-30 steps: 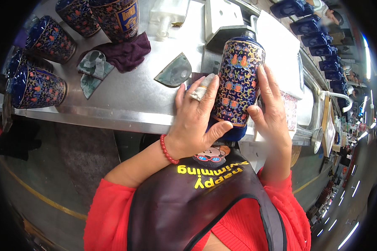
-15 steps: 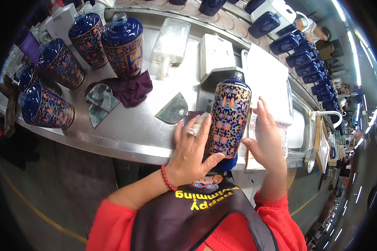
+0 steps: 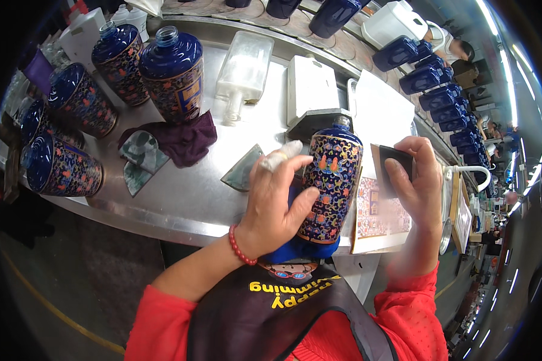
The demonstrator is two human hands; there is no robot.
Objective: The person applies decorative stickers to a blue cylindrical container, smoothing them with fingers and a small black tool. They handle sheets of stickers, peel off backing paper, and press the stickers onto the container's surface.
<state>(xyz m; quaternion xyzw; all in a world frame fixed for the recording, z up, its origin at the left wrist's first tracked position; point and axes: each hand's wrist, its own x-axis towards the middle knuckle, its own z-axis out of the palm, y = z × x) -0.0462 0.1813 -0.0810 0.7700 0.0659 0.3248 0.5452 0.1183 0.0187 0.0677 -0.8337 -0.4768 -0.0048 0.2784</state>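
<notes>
A dark blue bottle (image 3: 332,186) with a colourful floral pattern stands tilted in front of me, its lower end by a blue cloth (image 3: 300,249). My left hand (image 3: 275,198) is at the bottle's left side, thumb and forefinger against the pattern; one finger wears a white wrap. My right hand (image 3: 420,180), slightly blurred, is closed on a dark flat scraper-like piece (image 3: 397,163), apart from the bottle. Beneath that hand lies a printed pattern sheet (image 3: 373,210). A greenish translucent plate (image 3: 242,171) lies left of my left hand.
Several decorated blue bottles (image 3: 172,75) stand at the left beside a purple cloth (image 3: 190,139) and another greenish plate (image 3: 141,157). A clear bottle (image 3: 245,66) lies on the metal table (image 3: 180,207). A white box (image 3: 312,90) stands behind. Plain blue bottles (image 3: 436,99) line the far conveyor.
My right hand has moved right, away from the bottle, and now holds the dark flat piece. My left fingers have bent more against the bottle. The plain bottles on the conveyor have shifted.
</notes>
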